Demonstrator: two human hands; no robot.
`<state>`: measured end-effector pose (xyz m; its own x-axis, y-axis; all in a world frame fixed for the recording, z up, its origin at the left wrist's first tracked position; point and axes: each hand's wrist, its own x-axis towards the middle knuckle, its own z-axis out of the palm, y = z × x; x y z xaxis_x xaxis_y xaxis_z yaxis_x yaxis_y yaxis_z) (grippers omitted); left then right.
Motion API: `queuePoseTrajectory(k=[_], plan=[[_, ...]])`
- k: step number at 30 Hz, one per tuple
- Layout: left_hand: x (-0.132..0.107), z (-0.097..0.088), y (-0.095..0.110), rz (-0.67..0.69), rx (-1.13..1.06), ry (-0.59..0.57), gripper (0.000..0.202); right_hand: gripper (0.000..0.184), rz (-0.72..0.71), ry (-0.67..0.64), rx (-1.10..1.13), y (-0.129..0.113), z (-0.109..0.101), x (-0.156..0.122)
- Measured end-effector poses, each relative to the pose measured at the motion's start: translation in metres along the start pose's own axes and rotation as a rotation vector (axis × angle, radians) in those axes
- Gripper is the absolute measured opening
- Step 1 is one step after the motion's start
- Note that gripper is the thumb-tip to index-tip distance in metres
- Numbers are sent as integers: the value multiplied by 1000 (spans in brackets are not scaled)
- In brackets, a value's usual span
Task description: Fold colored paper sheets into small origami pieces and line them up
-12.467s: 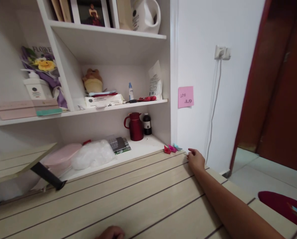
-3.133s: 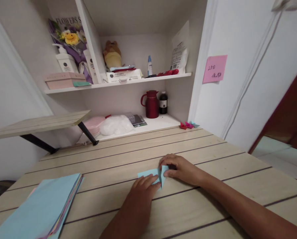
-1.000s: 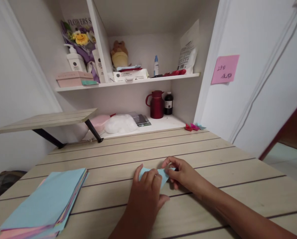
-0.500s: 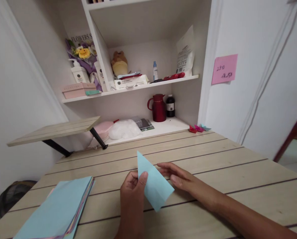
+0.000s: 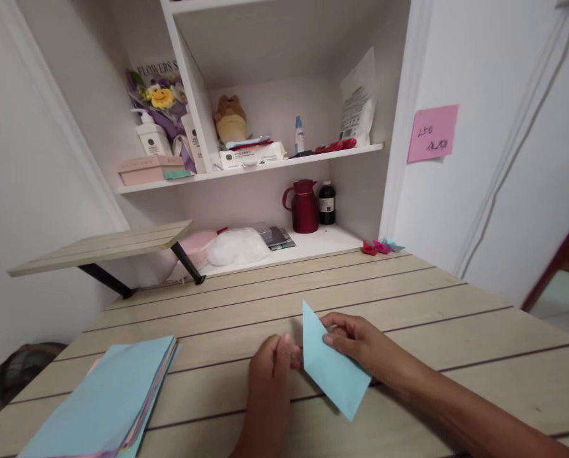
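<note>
A folded light-blue sheet of paper is held tilted above the wooden table. My right hand grips its right edge, thumb on the near face and fingers behind. Just left of the paper is my left hand, its fingers curled in and thumb laid against them, slightly blurred. Its fingertips come close to the paper's left edge; nothing shows between them. On the table at left lies a stack of coloured paper, with a light-blue sheet on top.
Small folded paper pieces in red, pink and blue sit at the table's back right edge. A raised wooden shelf on black legs stands back left. Behind, a white shelf unit holds a red jug, a dark bottle and a plastic bag.
The folded paper has moved right, passing from my left hand to my right, which has closed on its edge. My left hand has let go and shifted slightly right.
</note>
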<state>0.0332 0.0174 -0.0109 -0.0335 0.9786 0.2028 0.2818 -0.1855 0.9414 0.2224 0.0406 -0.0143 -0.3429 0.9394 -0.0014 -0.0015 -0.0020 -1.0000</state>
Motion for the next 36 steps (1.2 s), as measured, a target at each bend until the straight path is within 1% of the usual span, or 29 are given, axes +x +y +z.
queuePoseTrajectory(k=[2,4,5,7,8,9,11,13,15,16,17,19,21,22,23,26,27,29,31,34,36], plan=[[1,-9,1,188,254,52,36,21,-20,15,-193,-1,-10,1],[1,-16,2,423,448,56,29,14,-45,26,-425,-4,-18,0],[1,-18,3,547,533,24,31,13,-66,23,-542,-6,-20,-1],[0,-18,6,776,671,-121,40,15,-111,16,-722,-10,-21,-3],[0,-18,8,848,730,-211,44,17,-127,13,-781,-11,-21,-4],[-1,-17,9,887,777,-291,44,18,-136,9,-822,-12,-21,-5],[-2,-15,12,873,842,-423,39,19,-145,-1,-856,-13,-21,-6],[-1,-14,11,811,859,-524,35,21,-157,-20,-840,-13,-22,-5],[0,-14,9,757,851,-592,37,22,-161,-29,-772,-13,-23,-5],[1,-13,7,732,852,-602,38,22,-157,-31,-721,-13,-23,-5],[1,-13,6,705,862,-593,37,23,-151,-33,-663,-14,-24,-5],[0,-12,4,638,906,-528,36,33,-114,-29,-518,-17,-26,-6],[-1,-10,3,562,961,-444,37,47,-41,-28,-351,-20,-28,-7],[-2,-10,2,530,984,-415,37,50,-1,-28,-265,-22,-29,-8],[-2,-10,2,505,1000,-395,38,48,33,-32,-182,-23,-31,-9],[-4,-10,3,468,1014,-370,39,33,73,-94,-2,-25,-34,-10],[-4,-10,4,465,1010,-366,39,35,74,-119,25,-24,-35,-10],[-6,-9,7,456,999,-364,38,45,65,-151,18,-23,-36,-9],[-8,-8,10,441,991,-366,37,50,26,-156,-82,-21,-36,-8],[-10,-7,12,419,989,-366,39,51,-132,-163,-375,-20,-37,-6],[-10,-7,12,415,985,-369,40,48,-240,-172,-535,-20,-37,-5]])
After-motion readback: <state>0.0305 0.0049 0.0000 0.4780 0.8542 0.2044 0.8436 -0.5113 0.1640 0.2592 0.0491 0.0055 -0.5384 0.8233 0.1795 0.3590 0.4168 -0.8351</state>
